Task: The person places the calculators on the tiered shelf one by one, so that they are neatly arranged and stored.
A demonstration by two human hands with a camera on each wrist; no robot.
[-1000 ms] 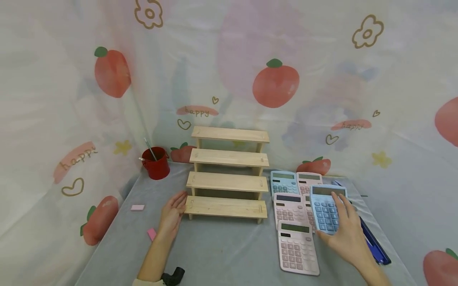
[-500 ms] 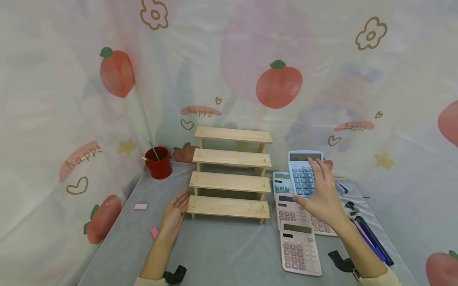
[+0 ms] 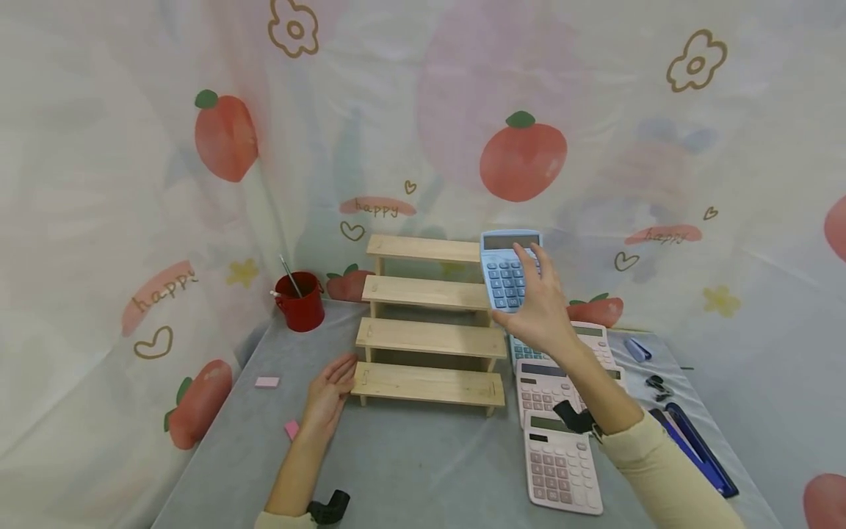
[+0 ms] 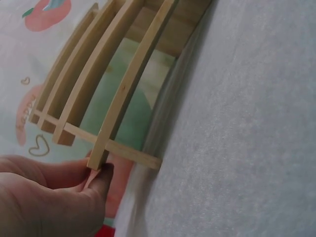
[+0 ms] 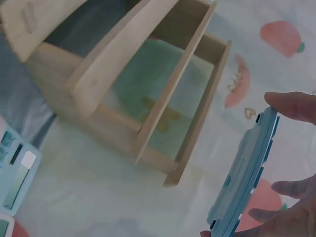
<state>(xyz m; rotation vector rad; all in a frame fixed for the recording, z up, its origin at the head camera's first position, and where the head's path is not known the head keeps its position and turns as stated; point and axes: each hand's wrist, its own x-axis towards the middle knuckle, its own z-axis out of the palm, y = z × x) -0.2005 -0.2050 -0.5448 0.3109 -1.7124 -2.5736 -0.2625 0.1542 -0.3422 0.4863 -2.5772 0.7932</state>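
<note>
Being steadied at its left end and approached from the right, the wooden stepped shelf (image 3: 429,316) is flanked by both hands.

The left hand (image 3: 328,397) is being laid, fingers straight and relaxed, against the left end of the shelf's lowest step, near the table's (image 3: 410,463) left edge. The blue calculator (image 3: 507,270) is being held upright in the right hand (image 3: 538,312), thumb and fingers curled round its edges, long axis near vertical, just beside the right ends of the upper two steps. The right hand is nearer those steps; pink calculators (image 3: 562,463) are lying below it toward the table's right edge.
</note>
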